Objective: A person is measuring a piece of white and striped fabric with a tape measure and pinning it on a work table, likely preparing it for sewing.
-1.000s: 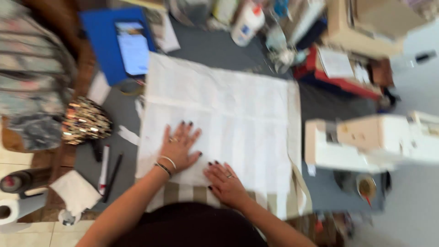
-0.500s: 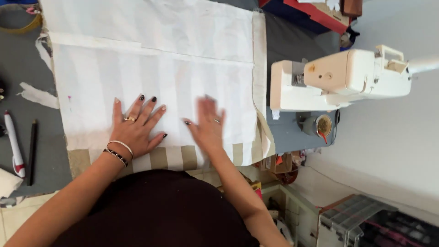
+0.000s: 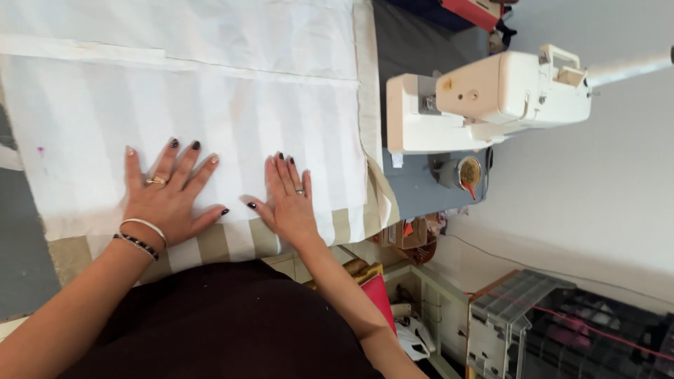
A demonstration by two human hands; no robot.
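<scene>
Both hands pressed flat on the white translucent paper sheet [image 3: 189, 119], spread over beige-and-white striped woven fabric [image 3: 210, 242] on the grey counter [image 3: 414, 189]. Left hand [image 3: 165, 200]: fingers [image 3: 184, 160] splayed wide, released, gripping nothing. Right hand [image 3: 289, 203]: fingers [image 3: 281, 172] closer together, likewise flat and unclenched. Sheet under the palms and running on beyond the fingertips; striped fabric showing just behind the wrists. White plastic sewing machine [image 3: 484, 102] well right of the right hand, untouched. Judging by this, layers laid out and smoothed; no stitching or cutting yet. Compared with half a second ago: hands sharper, seemingly settled, sitting wider apart on the sheet.
</scene>
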